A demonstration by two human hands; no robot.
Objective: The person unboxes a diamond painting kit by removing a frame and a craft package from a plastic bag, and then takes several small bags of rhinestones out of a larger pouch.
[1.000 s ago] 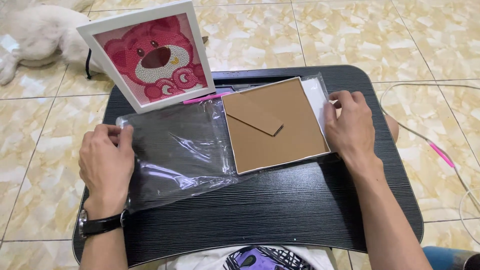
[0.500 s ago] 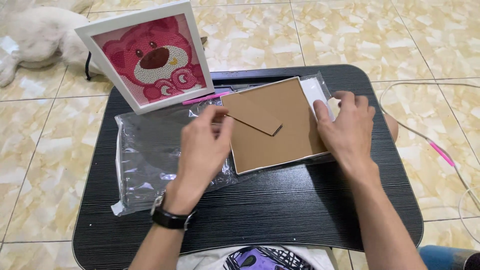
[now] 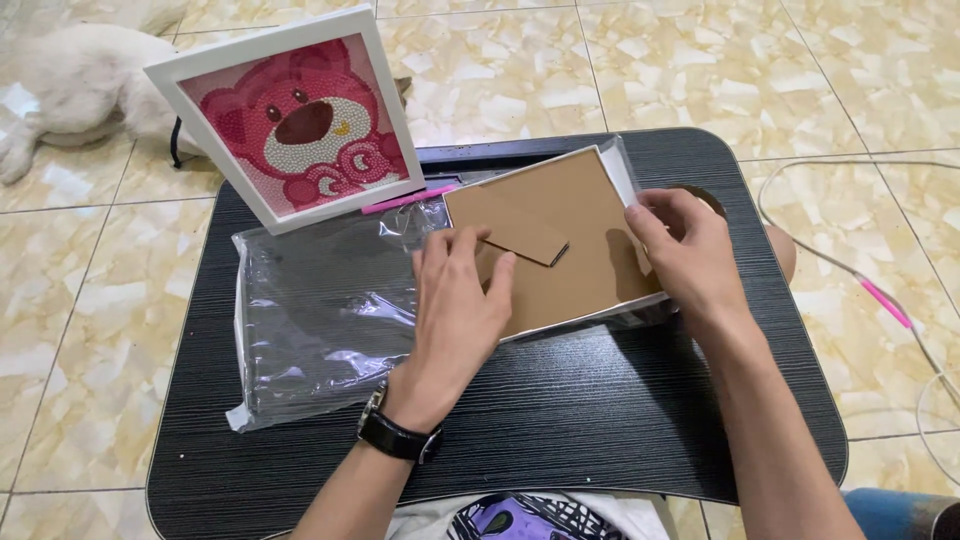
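Nearest us, our left hand [image 3: 455,300], with a black wristwatch [image 3: 398,437] on its wrist, lies flat and unclenched on the brown cardboard backing [image 3: 570,215] of a picture frame, fingers spread over its near left corner and gripping nothing. The backing is smooth and matte, with a folded cardboard stand [image 3: 520,228] lying across its middle. Our right hand [image 3: 690,255] pinches the right edge of the backing, thumb on top, tilting that side slightly up. The frame sits half inside a clear, crinkled plastic bag [image 3: 320,310] that spreads to the left of the backing, shiny and wrinkled. All of this rests on a black counter [image 3: 600,420] with rounded corners and a fine ridged grain. Beyond the backing, a pink pen [image 3: 405,198] lies just behind its far left corner. Farther left of it stands a white square frame [image 3: 285,115], tilted, showing a beaded pink bear. Past that, a white furry animal [image 3: 70,85] lies on the marbled tile floor [image 3: 500,60].
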